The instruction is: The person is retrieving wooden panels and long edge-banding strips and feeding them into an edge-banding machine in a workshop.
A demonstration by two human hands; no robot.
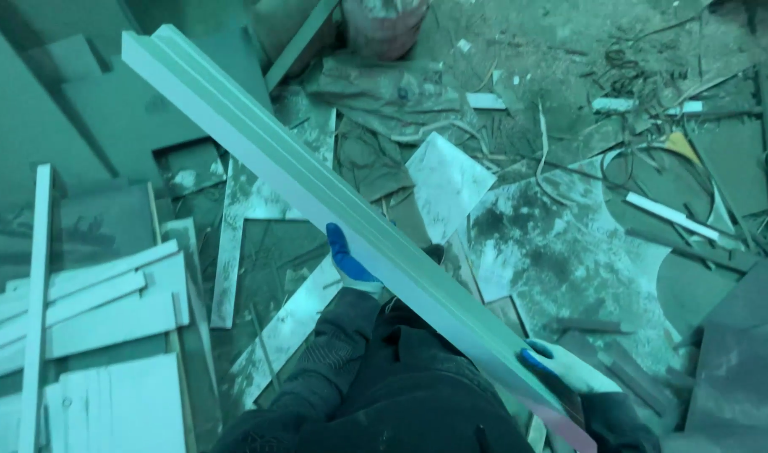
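We hold one long pale board [317, 189] slantwise over the floor [569, 260]. Its far end rises to the upper left, its near end drops to the lower right edge of the view. The board has a stepped profile, with a raised lip running along its upper edge.

There is little open room. To the left, a stack [90, 310] of pale offcuts lies just beside the board's path, and one thin strip [36, 302] stands nearly upright at the far left. Large flat panels [57, 109] lean behind the board's far end, close to its tip. To the right the floor is more open, though strewn with dusty sheets, scraps and thin curled strips. One pale sack [384, 25] sits at the top, well apart from the board.

Our left hand [346, 256], in a glove with blue fingers, comes up from a dark sleeve [334, 352] and curls around the board's lower edge near its middle, fingers pointing up along its face. Our right hand [560, 369], gloved the same, grips the board close to its near end, fingers wrapped over the upper edge. Both hands close firmly on the board, and the two are well apart along its length.

We count one board in hand, two gloved hands, and at least five offcuts in the stack.
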